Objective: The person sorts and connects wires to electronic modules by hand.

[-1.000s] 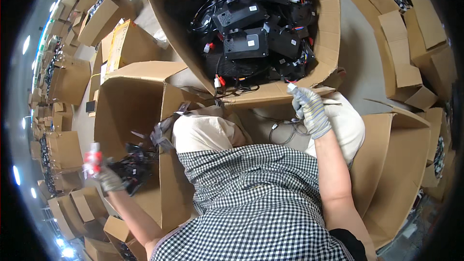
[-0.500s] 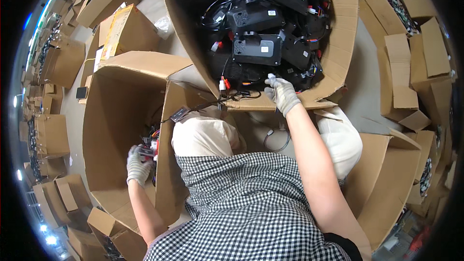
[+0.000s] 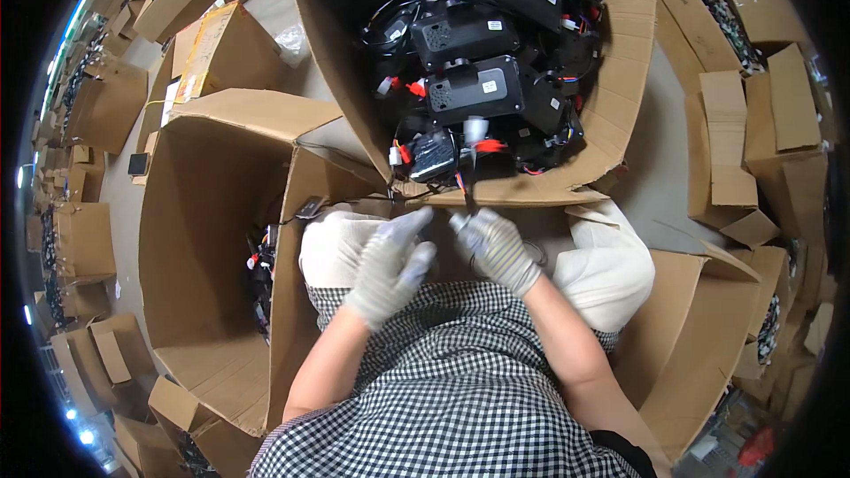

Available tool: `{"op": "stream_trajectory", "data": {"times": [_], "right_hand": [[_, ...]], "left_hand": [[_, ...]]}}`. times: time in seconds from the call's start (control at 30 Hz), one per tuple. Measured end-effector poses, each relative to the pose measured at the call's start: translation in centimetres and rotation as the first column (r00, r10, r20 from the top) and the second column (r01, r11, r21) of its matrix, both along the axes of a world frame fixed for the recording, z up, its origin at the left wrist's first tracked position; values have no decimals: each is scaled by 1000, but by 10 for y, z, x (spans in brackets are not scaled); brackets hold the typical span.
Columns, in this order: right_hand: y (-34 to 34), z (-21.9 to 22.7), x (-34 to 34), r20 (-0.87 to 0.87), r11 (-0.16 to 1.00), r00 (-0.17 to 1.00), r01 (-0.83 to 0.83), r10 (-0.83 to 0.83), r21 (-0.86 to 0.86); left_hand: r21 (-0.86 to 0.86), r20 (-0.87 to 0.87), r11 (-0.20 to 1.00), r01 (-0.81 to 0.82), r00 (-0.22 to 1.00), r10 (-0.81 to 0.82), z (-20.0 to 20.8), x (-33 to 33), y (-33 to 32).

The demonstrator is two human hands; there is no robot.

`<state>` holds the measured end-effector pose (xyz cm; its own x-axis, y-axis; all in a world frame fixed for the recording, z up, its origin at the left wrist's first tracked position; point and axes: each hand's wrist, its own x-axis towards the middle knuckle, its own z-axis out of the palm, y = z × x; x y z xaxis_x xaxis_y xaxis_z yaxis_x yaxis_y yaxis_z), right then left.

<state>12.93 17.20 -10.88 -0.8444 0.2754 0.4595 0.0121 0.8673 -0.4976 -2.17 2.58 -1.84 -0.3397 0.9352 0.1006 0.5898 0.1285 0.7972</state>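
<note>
Black module now dangles from gripping right hand; empty left hand has joined.

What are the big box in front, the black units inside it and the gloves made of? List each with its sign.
Big box: corrugated cardboard, matte brown, with creased, bent flaps.
Black units: apparently moulded plastic, dull black with a slight sheen, with coloured wires attached.
Gloves on the left hand and right hand: knitted fabric, light grey, ribbed weave; any coating cannot be told.
</note>
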Motion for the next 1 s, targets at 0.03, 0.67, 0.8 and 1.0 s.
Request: {"op": "stream_trajectory", "data": {"times": [0.03,0.67,0.8,1.0], "right_hand": [[-14,1,7,119,989,992,-17,35,-146],[8,106,37,422,562,891,267,165,-783],[14,96,38,334,701,926,120,176,-703],[10,102,37,504,994,863,38,18,-101]], "left_hand": [[-36,120,998,-56,991,60,-14,12,9],[74,538,996,-40,843,-6,-35,40,2],[37,570,998,48,819,-61,-50,32,-1],[-26,802,986,162,592,-76,-59,33,3]]}}
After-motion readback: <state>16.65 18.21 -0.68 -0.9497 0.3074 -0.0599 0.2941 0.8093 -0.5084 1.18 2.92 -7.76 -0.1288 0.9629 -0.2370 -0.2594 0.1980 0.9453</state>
